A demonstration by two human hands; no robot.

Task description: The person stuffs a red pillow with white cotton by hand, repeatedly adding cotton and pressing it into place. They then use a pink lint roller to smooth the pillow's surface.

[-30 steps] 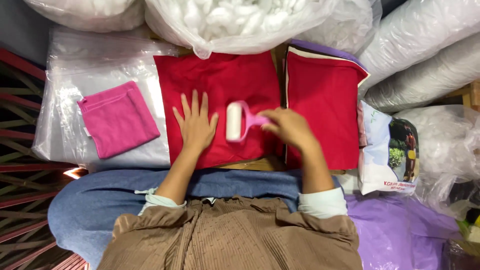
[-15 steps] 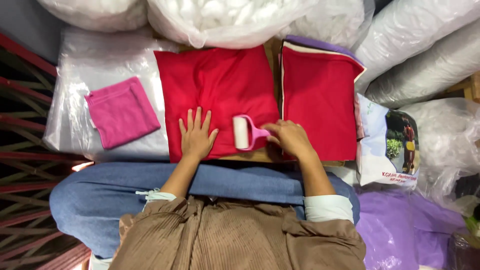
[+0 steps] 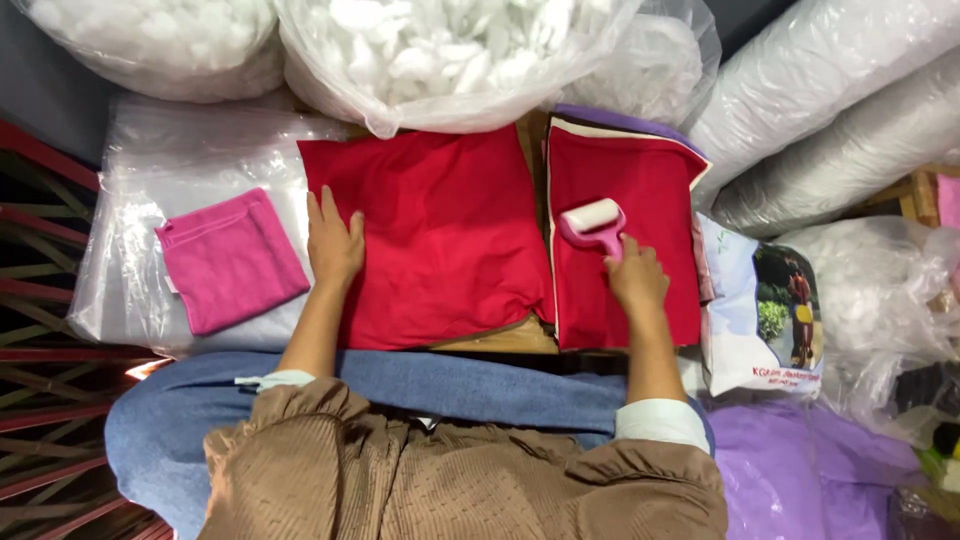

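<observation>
Pink lint roller (image 3: 592, 222) is gripped by the right hand (image 3: 636, 278), roller head resting on the red cover stack (image 3: 628, 170). Left hand (image 3: 334, 246) is laid flat, fingers released, on the red cover (image 3: 440, 230). Pink cloth (image 3: 230, 258) is seen just left of it.

A white printed packet (image 3: 760, 310) (green picture panel) lies right of the red cloths (image 3: 625, 240).
</observation>
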